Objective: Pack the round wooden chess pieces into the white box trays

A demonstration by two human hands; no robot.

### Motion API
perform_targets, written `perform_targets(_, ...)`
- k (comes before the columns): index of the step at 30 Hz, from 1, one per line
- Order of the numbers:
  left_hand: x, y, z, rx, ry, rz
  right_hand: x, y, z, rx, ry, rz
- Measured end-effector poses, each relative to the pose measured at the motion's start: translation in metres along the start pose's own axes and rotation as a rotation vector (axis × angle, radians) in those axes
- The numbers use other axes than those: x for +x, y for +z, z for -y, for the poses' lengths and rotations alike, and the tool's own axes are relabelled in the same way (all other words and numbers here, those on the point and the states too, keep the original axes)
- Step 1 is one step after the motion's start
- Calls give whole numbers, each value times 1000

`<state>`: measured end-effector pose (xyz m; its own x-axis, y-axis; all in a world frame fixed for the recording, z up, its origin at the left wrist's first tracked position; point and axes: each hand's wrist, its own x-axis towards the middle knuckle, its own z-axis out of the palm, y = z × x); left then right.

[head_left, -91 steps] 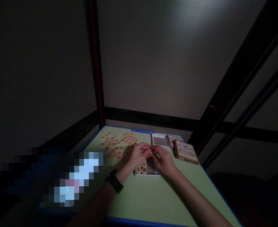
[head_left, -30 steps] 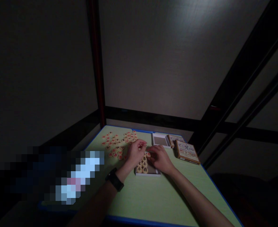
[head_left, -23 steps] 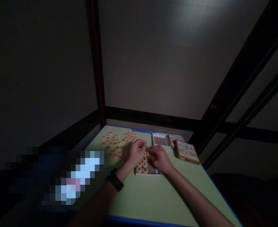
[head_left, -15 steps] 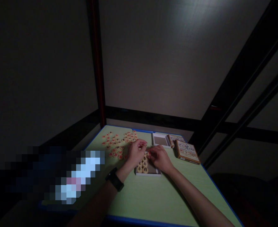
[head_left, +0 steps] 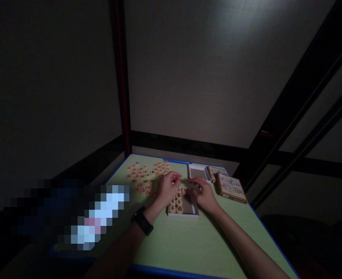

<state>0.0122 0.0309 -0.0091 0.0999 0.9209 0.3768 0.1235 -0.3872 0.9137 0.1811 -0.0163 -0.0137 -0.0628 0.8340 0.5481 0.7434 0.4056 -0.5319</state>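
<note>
A shallow white box (head_left: 194,209) holds several round xiangqi pieces (head_left: 179,209) with dark characters, set in rows on its left side. A red-marked piece (head_left: 184,191) lies near the far end of the box. Right beside that piece, my right hand (head_left: 205,195) hovers over the box's right part, fingers apart and holding nothing visible. My left hand (head_left: 168,188) is over the box's far left corner, its thumb and fingers curled together; whether a piece is between them is hidden. A black watch (head_left: 142,221) is on the left wrist.
Many loose xiangqi pieces (head_left: 142,190) are scattered on the green table (head_left: 171,244) to the left. An open white tray (head_left: 198,172) and two printed boxes, the nearer one (head_left: 232,187) largest, stand at the back right. A pixelated bright patch (head_left: 101,213) covers the left edge.
My right hand has let go of the red-marked piece in the box, opened its fingers and drawn slightly right. My left hand stays nearly in place.
</note>
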Motion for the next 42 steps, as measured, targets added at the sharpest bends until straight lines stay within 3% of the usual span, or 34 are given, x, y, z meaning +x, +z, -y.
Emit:
perform_targets(6,-3,1,4,69,12,31,-5,9,-6,-26,-6,-101)
perform_targets(9,10,-6,4,156,36,40,-7,13,-6,-25,-22,-133)
perform_targets(13,54,-30,-5,515,103,129,-8,14,-4,-20,-20,-200)
perform_targets(15,82,-39,-7,747,67,208,-9,15,-3,-14,-17,-223)
perform_targets(19,128,-43,2,853,8,274,-9,15,-3,22,-2,-238)
perform_targets(23,152,-37,21,899,-11,369,-8,18,-8,63,74,-270)
perform_targets(28,161,-24,39,916,5,446,-8,21,-11,96,128,-264)
perform_targets(33,162,-12,50,949,12,452,-8,22,-8,104,131,-250)
perform_targets(42,163,-2,51,1022,-2,443,-8,22,-9,81,119,-230)
